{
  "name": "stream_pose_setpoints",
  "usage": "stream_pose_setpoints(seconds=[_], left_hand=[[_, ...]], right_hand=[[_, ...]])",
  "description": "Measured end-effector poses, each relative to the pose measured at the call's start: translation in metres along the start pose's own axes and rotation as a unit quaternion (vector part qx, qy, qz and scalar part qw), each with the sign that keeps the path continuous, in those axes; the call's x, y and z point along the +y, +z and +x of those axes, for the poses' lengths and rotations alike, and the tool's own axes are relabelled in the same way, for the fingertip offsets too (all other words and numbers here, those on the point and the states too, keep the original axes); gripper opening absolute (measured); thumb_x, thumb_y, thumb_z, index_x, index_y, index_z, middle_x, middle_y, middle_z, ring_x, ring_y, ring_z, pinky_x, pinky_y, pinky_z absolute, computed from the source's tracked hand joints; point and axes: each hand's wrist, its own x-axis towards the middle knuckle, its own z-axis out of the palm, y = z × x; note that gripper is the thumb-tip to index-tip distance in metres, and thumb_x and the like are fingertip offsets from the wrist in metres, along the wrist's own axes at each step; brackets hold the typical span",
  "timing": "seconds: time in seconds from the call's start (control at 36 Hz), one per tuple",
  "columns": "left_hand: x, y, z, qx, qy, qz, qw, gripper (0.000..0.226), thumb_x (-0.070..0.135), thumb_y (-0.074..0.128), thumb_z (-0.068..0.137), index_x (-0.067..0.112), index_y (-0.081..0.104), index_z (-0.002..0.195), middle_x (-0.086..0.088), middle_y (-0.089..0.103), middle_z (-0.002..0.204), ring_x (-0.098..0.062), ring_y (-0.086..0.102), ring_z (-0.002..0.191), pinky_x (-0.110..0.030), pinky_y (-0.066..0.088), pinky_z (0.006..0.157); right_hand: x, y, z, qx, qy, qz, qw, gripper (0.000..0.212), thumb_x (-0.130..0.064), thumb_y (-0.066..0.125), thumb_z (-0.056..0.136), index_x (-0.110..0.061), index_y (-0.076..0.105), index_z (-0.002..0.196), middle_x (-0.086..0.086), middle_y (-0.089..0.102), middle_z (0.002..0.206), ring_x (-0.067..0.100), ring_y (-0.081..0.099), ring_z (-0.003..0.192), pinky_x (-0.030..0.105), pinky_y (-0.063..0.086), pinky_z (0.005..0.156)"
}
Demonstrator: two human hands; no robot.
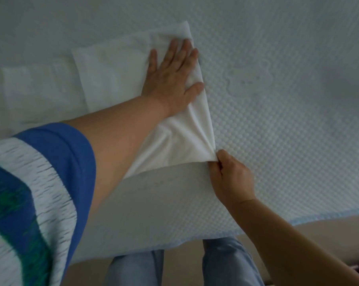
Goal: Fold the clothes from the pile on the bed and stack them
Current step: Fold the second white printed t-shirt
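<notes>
On the quilted bed (277,120), your left hand (172,79) presses flat on the white garment (112,79), which runs leftward from your right hand (230,176), pinching its near corner, nearest you.

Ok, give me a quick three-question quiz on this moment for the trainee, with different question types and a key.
1. True or false: the left hand lies flat on the white garment, fingers straight.
2. Multiple choice: the right hand is
A. resting open on the bed
B. pinching the garment's near corner
C. hanging off the bed's edge
3. Fill in: the fabric between the two hands looks pulled ____, with creases fanning from the pinched corner.

Key: 1 true; 2 B; 3 taut
</notes>
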Motion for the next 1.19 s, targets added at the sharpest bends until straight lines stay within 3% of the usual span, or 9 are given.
stream_pose_setpoints(seconds=[0.11,0.25,0.33,0.44,0.61,0.72,0.86,1.0,1.19], left_hand=[[0.006,-0.012,-0.015,0.029,0.016,-0.044,0.998,0.075,0.059,0.03,0.09,0.02,0.007,0.15,-0.002,0.002,0.159,-0.019,-0.003,0.145,-0.049,-0.007,0.112],[0.015,-0.011,-0.068,0.071,0.016,-0.045,0.996,0.068,0.052,0.025,0.088,0.021,0.021,0.149,-0.007,0.013,0.157,-0.024,0.004,0.145,-0.047,-0.004,0.113],[0.002,0.002,-0.077,0.016,-0.002,-0.004,1.0,0.068,0.058,0.026,0.089,0.027,0.014,0.149,-0.004,0.006,0.158,-0.023,0.0,0.145,-0.049,-0.007,0.113],[-0.015,0.013,-0.066,-0.009,0.019,0.03,0.999,0.083,0.072,0.027,0.077,0.035,0.006,0.149,-0.002,0.0,0.159,-0.022,-0.005,0.145,-0.052,-0.009,0.111],[-0.022,0.005,-0.075,0.003,0.012,-0.002,1.0,0.108,0.08,0.034,0.058,0.03,0.006,0.149,-0.006,-0.002,0.158,-0.021,-0.008,0.145,-0.05,-0.011,0.11],[-0.023,0.006,-0.122,0.064,0.016,-0.008,0.998,0.088,0.066,0.046,0.072,0.022,0.027,0.146,-0.013,0.014,0.156,-0.027,0.006,0.145,-0.053,-0.004,0.111],[-0.048,0.019,-0.178,0.082,-0.086,-0.012,0.993,0.069,0.052,0.049,0.076,0.014,0.05,0.134,-0.017,0.038,0.146,-0.033,0.033,0.136,-0.06,0.02,0.106],[-0.065,0.022,-0.206,0.057,-0.131,-0.015,0.99,0.064,0.047,0.045,0.083,0.009,0.049,0.134,-0.019,0.041,0.143,-0.037,0.039,0.131,-0.059,0.026,0.104],[-0.05,0.009,-0.216,0.115,-0.288,-0.182,0.933,0.042,0.036,0.073,0.07,0.005,0.062,0.096,-0.016,0.062,0.088,-0.036,0.059,0.084,-0.039,0.044,0.071]], right_hand=[[-0.007,-0.015,-0.001,-0.03,-0.022,-0.061,0.997,0.009,-0.033,0.048,0.088,-0.026,0.042,0.087,-0.015,0.044,0.079,0.004,0.044,0.066,0.019,0.031,0.054],[-0.036,-0.027,0.01,0.141,-0.155,0.003,0.978,0.044,-0.022,0.049,0.085,-0.008,0.05,0.126,0.01,0.055,0.123,0.02,0.047,0.116,0.028,0.034,0.097],[-0.034,-0.012,0.022,0.009,-0.192,-0.077,0.978,0.059,-0.034,0.04,0.095,-0.013,0.024,0.148,0.005,0.013,0.157,0.021,0.001,0.145,0.036,0.003,0.116],[0.007,0.01,0.004,-0.108,-0.174,-0.235,0.95,0.065,-0.052,0.019,0.096,-0.028,-0.02,0.143,-0.011,-0.038,0.144,0.013,-0.037,0.134,0.039,-0.026,0.109],[0.005,0.002,-0.021,-0.114,-0.172,-0.183,0.961,0.068,-0.059,0.017,0.091,-0.025,-0.001,0.148,-0.006,-0.023,0.152,0.015,-0.026,0.14,0.039,-0.019,0.113],[-0.028,-0.012,-0.003,-0.034,-0.219,-0.111,0.969,0.061,-0.05,0.029,0.093,-0.019,0.029,0.146,-0.001,0.006,0.153,0.018,-0.004,0.144,0.04,-0.004,0.115],[-0.041,-0.005,0.044,-0.086,-0.212,-0.245,0.942,0.066,-0.057,0.026,0.091,-0.03,0.012,0.15,-0.007,-0.022,0.148,0.012,-0.03,0.134,0.039,-0.019,0.109],[-0.031,0.004,0.041,-0.074,-0.199,-0.271,0.939,0.07,-0.062,0.016,0.087,-0.029,-0.005,0.145,-0.005,-0.019,0.15,0.014,-0.023,0.138,0.038,-0.019,0.11],[-0.025,0.007,0.012,-0.09,-0.183,-0.268,0.942,0.078,-0.064,0.015,0.086,-0.021,-0.013,0.144,0.0,-0.022,0.151,0.013,-0.03,0.138,0.032,-0.024,0.11]])
